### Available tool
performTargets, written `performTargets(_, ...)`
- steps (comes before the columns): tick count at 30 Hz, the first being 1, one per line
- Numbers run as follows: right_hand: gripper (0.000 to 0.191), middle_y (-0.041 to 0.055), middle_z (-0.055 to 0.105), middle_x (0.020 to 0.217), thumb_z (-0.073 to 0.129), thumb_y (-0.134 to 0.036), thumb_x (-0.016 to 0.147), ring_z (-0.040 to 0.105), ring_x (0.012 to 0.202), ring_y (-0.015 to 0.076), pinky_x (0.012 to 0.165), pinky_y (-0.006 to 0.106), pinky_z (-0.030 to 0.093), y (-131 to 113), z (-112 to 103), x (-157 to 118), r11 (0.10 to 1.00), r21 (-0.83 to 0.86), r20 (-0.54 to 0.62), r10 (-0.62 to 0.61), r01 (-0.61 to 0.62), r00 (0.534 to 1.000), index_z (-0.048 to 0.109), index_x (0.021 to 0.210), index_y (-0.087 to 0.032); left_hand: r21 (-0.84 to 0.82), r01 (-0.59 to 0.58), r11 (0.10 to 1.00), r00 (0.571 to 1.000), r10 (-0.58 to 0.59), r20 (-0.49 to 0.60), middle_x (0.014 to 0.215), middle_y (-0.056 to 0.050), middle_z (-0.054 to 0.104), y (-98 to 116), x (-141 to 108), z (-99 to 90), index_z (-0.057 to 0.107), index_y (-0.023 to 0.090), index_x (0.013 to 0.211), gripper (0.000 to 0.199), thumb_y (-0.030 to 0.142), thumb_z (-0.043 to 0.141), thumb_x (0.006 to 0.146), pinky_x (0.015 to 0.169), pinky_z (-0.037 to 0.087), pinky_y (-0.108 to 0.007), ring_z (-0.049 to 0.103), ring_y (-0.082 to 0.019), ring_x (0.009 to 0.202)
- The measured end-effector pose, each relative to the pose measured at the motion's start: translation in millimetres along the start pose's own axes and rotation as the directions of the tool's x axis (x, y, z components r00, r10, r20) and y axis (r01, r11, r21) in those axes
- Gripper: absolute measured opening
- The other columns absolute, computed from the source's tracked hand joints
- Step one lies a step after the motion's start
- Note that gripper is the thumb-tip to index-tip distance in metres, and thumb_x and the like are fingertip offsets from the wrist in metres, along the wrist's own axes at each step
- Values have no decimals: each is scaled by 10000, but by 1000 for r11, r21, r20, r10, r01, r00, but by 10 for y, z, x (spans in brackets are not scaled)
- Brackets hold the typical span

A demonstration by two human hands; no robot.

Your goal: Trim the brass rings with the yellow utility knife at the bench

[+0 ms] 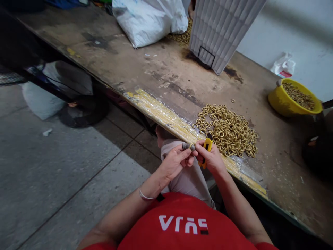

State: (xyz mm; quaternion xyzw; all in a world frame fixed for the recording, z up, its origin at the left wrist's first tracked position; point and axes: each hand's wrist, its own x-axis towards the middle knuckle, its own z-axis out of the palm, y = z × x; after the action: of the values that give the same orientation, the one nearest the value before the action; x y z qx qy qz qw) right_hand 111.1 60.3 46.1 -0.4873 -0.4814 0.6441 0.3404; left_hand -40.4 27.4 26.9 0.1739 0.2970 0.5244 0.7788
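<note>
My left hand (178,159) is closed on a short dark grey rod with a rounded end (185,146). A brass-coloured ring (191,147) sits around that rod near its right end. Meeting it from the other side, my right hand (213,160) is closed on a yellow utility knife (207,146), whose dark tip points up and away from me. The right thumb and fingertips touch or nearly touch the ring; exact contact is hard to see. Just beyond my hands, a pile of similar brass rings (231,130) lies on the worn table (166,69).
Yellow tape (161,107) covers the table's near edge. A yellow bowl (279,100) of small metal pieces stands right. Farther back are a ribbed grey panel (221,31), a white sack (145,24) and another ring heap (183,37). A round dark base (83,111) stands on the floor.
</note>
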Motion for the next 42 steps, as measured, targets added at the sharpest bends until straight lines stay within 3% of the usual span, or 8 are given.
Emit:
performTargets(3, 319, -41, 515, 589, 610, -493, 907, 424, 509, 104, 510, 236, 358, -7, -44, -74, 949, -266, 3, -173, 167, 985, 614, 781, -201, 99, -22, 995, 999, 24, -22, 681, -19, 684, -3, -28, -4, 694, 107, 770, 390, 414, 911, 666, 497, 418, -192, 562, -73, 512)
performTargets(6, 214, 25, 622, 763, 545, -319, 956, 557, 703, 153, 671, 262, 415, -43, -99, -172, 654, -676, 87, -387, 340, 918, 652, 815, -199, 285, -98, 953, 992, 116, -47, 619, -4, 649, 4, -49, -3, 688, 114, 724, 352, 422, 860, 723, 494, 414, -194, 550, -76, 497)
performTargets(13, 151, 68, 689, 951, 539, -157, 951, 616, 754, 175, 644, 271, 356, -101, -63, -308, 83, -985, 126, -244, 150, 962, 683, 988, -185, 674, -181, 717, 969, 247, -3, 584, -1, 636, 69, -83, -6, 692, 134, 727, 218, 331, 717, 816, 516, 431, -218, 565, -111, 517)
performTargets(20, 219, 91, 692, 998, 449, -147, 1000, 656, 768, 183, 605, 282, 324, -152, -103, -151, -92, -996, 18, -156, 3, 988, 658, 1058, -176, 834, -219, 506, 954, 288, 76, 548, 21, 581, 170, -192, -3, 626, 160, 667, 217, 248, 624, 865, 511, 383, -227, 517, -109, 506)
performTargets(24, 233, 114, 699, 998, 439, -112, 975, 675, 804, 203, 627, 279, 354, -234, -268, 125, -147, -970, -170, -171, -196, 970, 656, 1046, -157, 860, -368, 355, 926, 225, 303, 637, 10, 586, 130, -283, 56, 606, 159, 678, 234, 220, 623, 904, 581, 404, -241, 523, -121, 601)
performTargets(33, 344, 137, 611, 1202, 352, -152, 1009, 684, 884, 209, 721, 295, 463, -336, -18, 983, -217, -975, 65, -95, 43, 993, 651, 1176, -180, 838, -528, -137, 842, 43, 538, 845, -64, 631, -494, 34, -54, 590, 171, 825, 165, 205, 546, 980, 740, 510, -349, 607, -221, 805)
performTargets(37, 357, 165, 616, 1202, 332, -114, 996, 687, 908, 233, 739, 310, 479, -353, 24, 1097, -220, -975, 43, -70, 27, 997, 646, 1162, -149, 865, -501, 18, 862, 106, 496, 1025, -107, 689, -501, 47, -54, 575, 177, 848, 110, 218, 616, 942, 846, 536, -383, 648, -248, 956)
performTargets(42, 252, 123, 697, 1050, 446, -125, 954, 666, 910, 226, 768, 290, 461, -325, -102, 821, 44, -985, 154, -196, 165, 968, 631, 1123, -143, 729, -181, 660, 964, 267, -3, 774, -24, 701, -205, 122, -140, 523, 190, 850, 179, 325, 606, 933, 535, 457, -239, 593, -120, 575)
